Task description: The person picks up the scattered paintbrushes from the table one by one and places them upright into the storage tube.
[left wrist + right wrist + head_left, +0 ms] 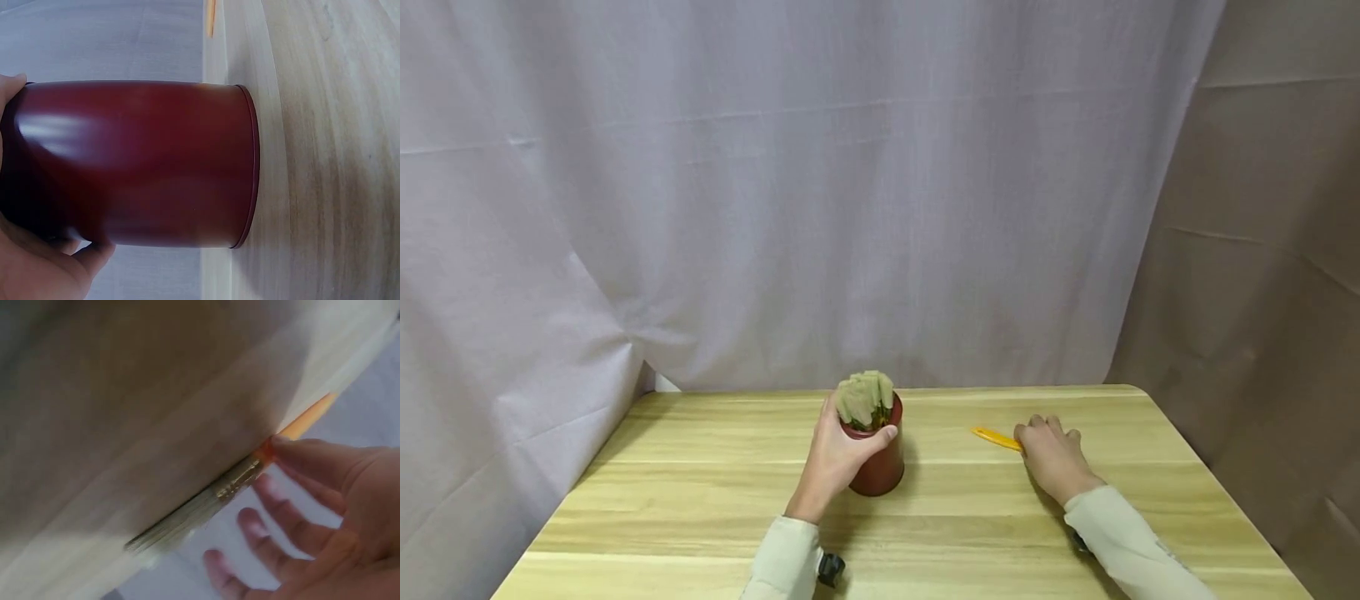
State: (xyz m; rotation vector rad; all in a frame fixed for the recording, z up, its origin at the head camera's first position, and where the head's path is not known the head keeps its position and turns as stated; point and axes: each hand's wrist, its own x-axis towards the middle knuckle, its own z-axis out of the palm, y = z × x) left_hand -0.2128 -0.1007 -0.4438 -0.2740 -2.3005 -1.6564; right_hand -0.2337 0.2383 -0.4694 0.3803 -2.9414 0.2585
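Observation:
Near the middle of the table, a dark red cylindrical pot (880, 468) stands upright. Pale bristle heads (865, 396) of several brushes stick up above its rim. My left hand (833, 454) grips the pot from its left side near the top, thumb over the front of the rim. In the left wrist view the pot's glossy wall (150, 162) fills much of the frame. To the right, my right hand (1051, 454) pinches a paintbrush (240, 478) low at the tabletop. Its orange handle (996, 437) points left; the head view hides its bristles behind the hand.
The light wooden table (700, 500) reaches back to a grey curtain (850, 208) behind it. More cloth (1262, 250) hangs along the right side. A black wrist strap (831, 569) shows at the left sleeve.

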